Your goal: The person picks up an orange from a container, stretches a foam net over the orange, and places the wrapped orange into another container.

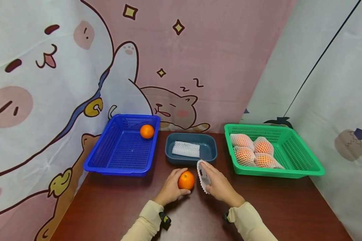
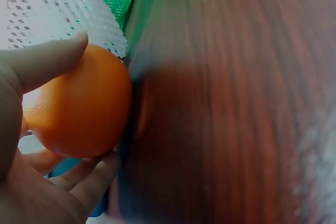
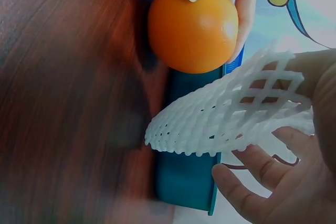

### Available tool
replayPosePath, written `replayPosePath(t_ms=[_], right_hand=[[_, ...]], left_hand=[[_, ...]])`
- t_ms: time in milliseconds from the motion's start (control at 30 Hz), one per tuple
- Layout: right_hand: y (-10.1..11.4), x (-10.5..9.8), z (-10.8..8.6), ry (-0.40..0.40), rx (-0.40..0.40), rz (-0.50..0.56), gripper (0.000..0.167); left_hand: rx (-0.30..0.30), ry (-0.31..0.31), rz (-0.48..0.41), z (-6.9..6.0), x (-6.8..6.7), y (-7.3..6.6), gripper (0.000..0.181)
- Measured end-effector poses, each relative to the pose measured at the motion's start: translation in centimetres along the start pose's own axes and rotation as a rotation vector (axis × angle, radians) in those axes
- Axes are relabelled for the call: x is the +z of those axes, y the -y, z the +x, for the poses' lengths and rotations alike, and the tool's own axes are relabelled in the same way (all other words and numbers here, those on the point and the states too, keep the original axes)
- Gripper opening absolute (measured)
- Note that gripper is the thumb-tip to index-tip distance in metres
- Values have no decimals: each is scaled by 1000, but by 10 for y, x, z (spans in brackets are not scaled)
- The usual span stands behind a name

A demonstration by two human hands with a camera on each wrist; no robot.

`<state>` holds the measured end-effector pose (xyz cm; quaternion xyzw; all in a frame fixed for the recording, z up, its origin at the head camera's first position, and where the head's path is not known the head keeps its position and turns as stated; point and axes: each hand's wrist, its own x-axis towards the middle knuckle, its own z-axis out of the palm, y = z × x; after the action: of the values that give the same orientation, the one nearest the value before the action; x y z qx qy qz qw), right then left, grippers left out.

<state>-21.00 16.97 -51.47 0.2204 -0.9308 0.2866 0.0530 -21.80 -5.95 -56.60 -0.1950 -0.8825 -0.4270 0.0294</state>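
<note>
An orange (image 1: 186,180) is gripped in my left hand (image 1: 171,188), thumb on one side and fingers curled round the other; the left wrist view shows the orange (image 2: 86,106) close up. Just to the right, my right hand (image 1: 219,183) holds a white foam fruit net (image 1: 203,177). In the right wrist view the net (image 3: 210,111) hangs stretched partly open between thumb and fingers, its far end pointing away from the palm. The orange and the net are close together above the table, with a small gap between them in the head view.
A blue basket (image 1: 90,164) with one orange (image 1: 146,131) stands at the left. Behind the hands, a dark teal tray (image 1: 209,147) holds flat foam nets (image 1: 186,149). At the right, a green basket (image 1: 307,164) contains several netted oranges (image 1: 244,156). A printed cloth (image 1: 217,67) hangs behind.
</note>
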Motion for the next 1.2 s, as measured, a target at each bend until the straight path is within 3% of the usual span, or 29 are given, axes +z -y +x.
replayPosePath(t_ms=[133, 233, 300, 533, 767, 967, 1067, 1200], right_hand=[[1, 1, 0, 5, 4, 7, 95], [1, 2, 0, 4, 2, 7, 94], [1, 2, 0, 5, 6, 8, 93], [0, 6, 1, -1, 13, 13, 93], [-1, 9, 3, -28, -22, 21, 89], [-3, 10, 5, -90, -56, 50, 88], [-2, 11, 5, -125, -90, 65, 75], [0, 11, 5, -174, -137, 122, 78]], left_hand=[[-21, -27, -48, 1, 2, 3, 85], [-51, -60, -145, 1, 1, 2, 83], [-73, -88, -265, 0, -2, -1, 83], [-98, -149, -818, 4, -14, -22, 84], [-32, -154, -1092, 2, -20, -56, 78], [37, -155, -1227, -4, -11, -80, 76], [25, -141, -1219, -6, -2, -86, 75], [-18, -123, -1165, -8, 9, -85, 72]])
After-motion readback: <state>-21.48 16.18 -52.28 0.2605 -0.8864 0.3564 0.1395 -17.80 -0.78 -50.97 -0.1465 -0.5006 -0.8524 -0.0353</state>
